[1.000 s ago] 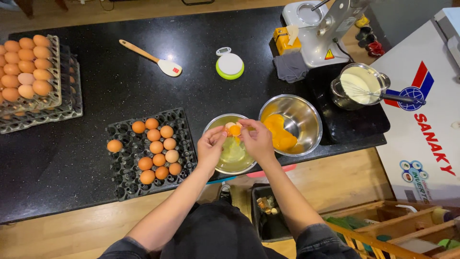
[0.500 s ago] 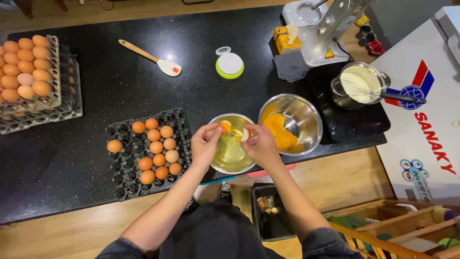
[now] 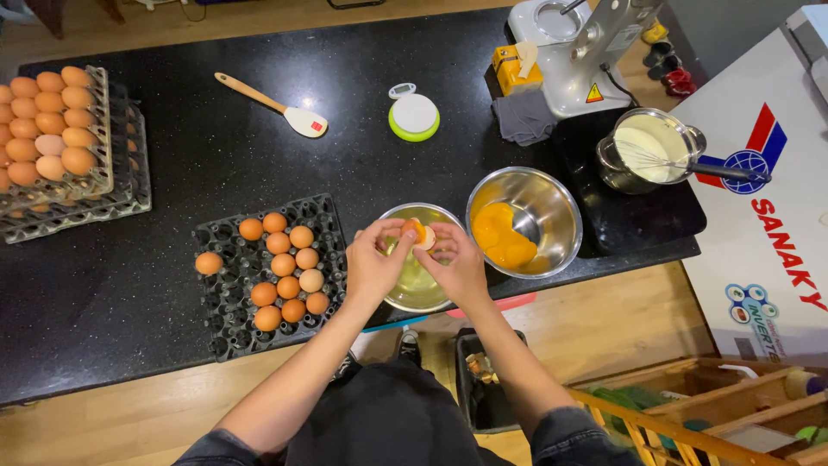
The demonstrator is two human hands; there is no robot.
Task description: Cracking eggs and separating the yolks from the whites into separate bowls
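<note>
Left hand [image 3: 373,269] and right hand [image 3: 454,266] each grip a cracked eggshell half [image 3: 417,233] directly above small steel bowl [image 3: 412,298], yolk bowl [image 3: 552,207] just right.

Black speckled counter [image 3: 259,164] — wooden floor [image 3: 621,319]
</note>
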